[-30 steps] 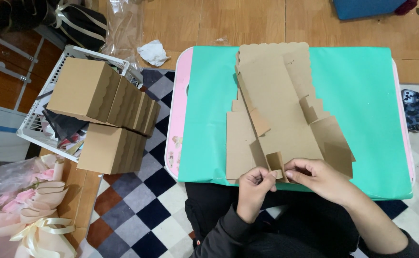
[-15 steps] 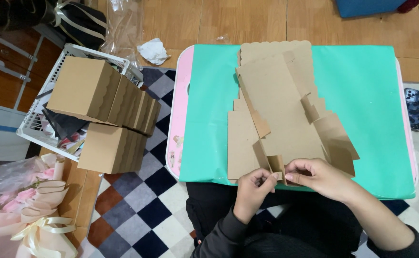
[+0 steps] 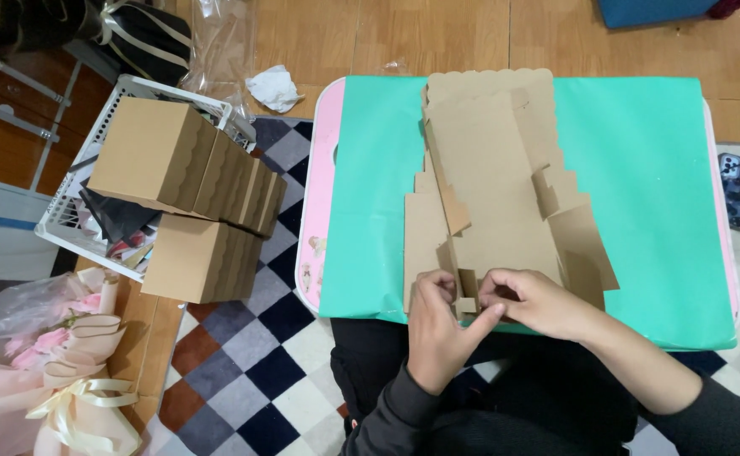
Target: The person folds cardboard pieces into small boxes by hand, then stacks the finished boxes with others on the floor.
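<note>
A flat brown cardboard box blank (image 3: pixel 492 181) with scalloped far edge lies on a green sheet (image 3: pixel 648 169) covering a small pink table (image 3: pixel 323 177). Some of its side flaps stand partly folded up. At the near edge of the blank, my left hand (image 3: pixel 436 329) and my right hand (image 3: pixel 532 302) meet, both pinching a small cardboard tab (image 3: pixel 468 295) between thumbs and fingers. My dark sleeves and lap show below the table.
Left of the table, folded brown cardboard boxes (image 3: pixel 180 173) are stacked on and beside a white wire basket (image 3: pixel 74 211). Pink wrapping with cream ribbon (image 3: pixel 57 371) lies at the lower left. A crumpled white tissue (image 3: pixel 273 87) sits on the wooden floor; checkered mat below.
The hands stay at the near tab with only small finger shifts; the left hand's fingers have pressed closer onto the tab. The blank has not moved noticeably.
</note>
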